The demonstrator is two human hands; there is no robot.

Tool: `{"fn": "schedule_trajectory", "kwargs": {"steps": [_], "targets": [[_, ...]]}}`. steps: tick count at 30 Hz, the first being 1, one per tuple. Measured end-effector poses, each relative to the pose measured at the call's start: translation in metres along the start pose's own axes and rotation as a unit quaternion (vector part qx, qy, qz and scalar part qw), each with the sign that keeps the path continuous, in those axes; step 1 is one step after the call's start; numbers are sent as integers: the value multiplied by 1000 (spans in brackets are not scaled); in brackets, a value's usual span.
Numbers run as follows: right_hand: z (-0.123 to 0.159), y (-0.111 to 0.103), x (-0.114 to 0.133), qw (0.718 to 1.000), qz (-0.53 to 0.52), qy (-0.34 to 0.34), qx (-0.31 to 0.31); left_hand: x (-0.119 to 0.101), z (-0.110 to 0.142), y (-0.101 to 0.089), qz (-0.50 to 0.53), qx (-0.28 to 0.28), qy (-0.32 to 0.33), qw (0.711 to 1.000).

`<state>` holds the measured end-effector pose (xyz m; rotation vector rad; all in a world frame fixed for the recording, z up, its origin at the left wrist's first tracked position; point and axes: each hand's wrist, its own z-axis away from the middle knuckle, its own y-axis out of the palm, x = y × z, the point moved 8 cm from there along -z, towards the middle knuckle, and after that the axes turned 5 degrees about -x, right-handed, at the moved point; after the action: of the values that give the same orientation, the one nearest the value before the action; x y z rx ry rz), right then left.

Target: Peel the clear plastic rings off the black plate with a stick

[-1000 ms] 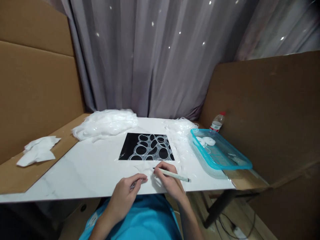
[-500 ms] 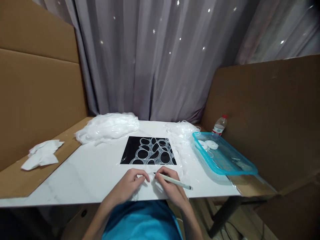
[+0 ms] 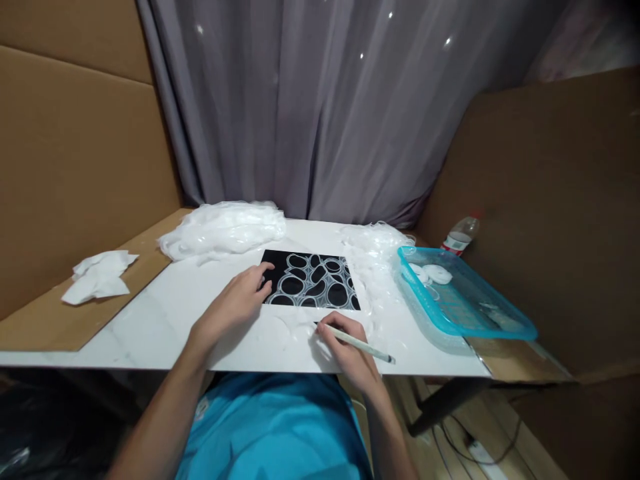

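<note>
A black sheet [image 3: 275, 263] patterned with white-outlined rounded shapes lies on the table. My left hand [image 3: 243, 293] reaches over its left edge, fingers apart and holding nothing I can see. Whether the fingertips touch the sheet, I cannot tell. In front of the sheet, my right hand [image 3: 347, 343] is closed around a slim white pen-like tool [image 3: 367, 347]. The tool's dark tip points left, just above the table. Faint clear or whitish scraps lie near that tip, too thin to make out.
White stringy bundles lie at the back left [image 3: 225, 230] and back right [image 3: 375, 239]. A blue-rimmed plastic tray [image 3: 450, 330] holding white rolls stands right, with a red-capped bottle [image 3: 460, 235] behind. Tissues [image 3: 100, 280] lie left. Cardboard walls [image 3: 75, 167] flank the white table.
My left hand has moved away from the right hand, forward and left to the black sheet, and its fingers have spread. My right hand still holds the pen-like tool. The view has tilted down.
</note>
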<state>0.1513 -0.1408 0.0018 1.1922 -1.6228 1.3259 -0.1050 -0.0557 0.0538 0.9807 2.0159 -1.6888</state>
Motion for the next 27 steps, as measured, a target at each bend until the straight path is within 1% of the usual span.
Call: {"fn": "schedule_trajectory", "kwargs": {"steps": [3,6,9,12,14,17,19,20,21,23,25,26,27], "targets": [[0,0,1,1000,-2,-2,0,-4,-1,-6,-69,17,47,996],[0,-1,2,1000,-6,1,-3,-15,1,-8,-190,21,109,975],[1,-2,2,1000,-7,2,-8,-29,-1,-10,-256,-7,162,953],[0,-3,3,1000,-8,1,-13,-39,-4,-13,-267,-50,186,944],[0,-3,4,1000,-7,-1,-15,-44,-4,-17,-242,-83,197,946],[0,-4,5,1000,-6,-5,-19,-51,4,-25,-149,-136,215,955],[1,-4,3,1000,-14,-2,-22,-50,12,-29,-72,-165,208,961],[1,-5,2,999,-23,-1,-30,-47,16,-30,-35,-173,193,965],[1,-7,0,998,-35,-1,-46,-42,20,-28,0,-175,171,970],[0,-18,-6,992,-64,-6,-110,-30,29,-20,51,-166,117,978],[1,-35,-13,978,-91,-14,-189,-19,40,-8,71,-142,73,985],[2,-43,-17,970,-99,-16,-219,-15,46,-3,73,-131,60,987],[2,-50,-21,966,-99,-15,-237,-11,52,2,73,-122,51,988]]}}
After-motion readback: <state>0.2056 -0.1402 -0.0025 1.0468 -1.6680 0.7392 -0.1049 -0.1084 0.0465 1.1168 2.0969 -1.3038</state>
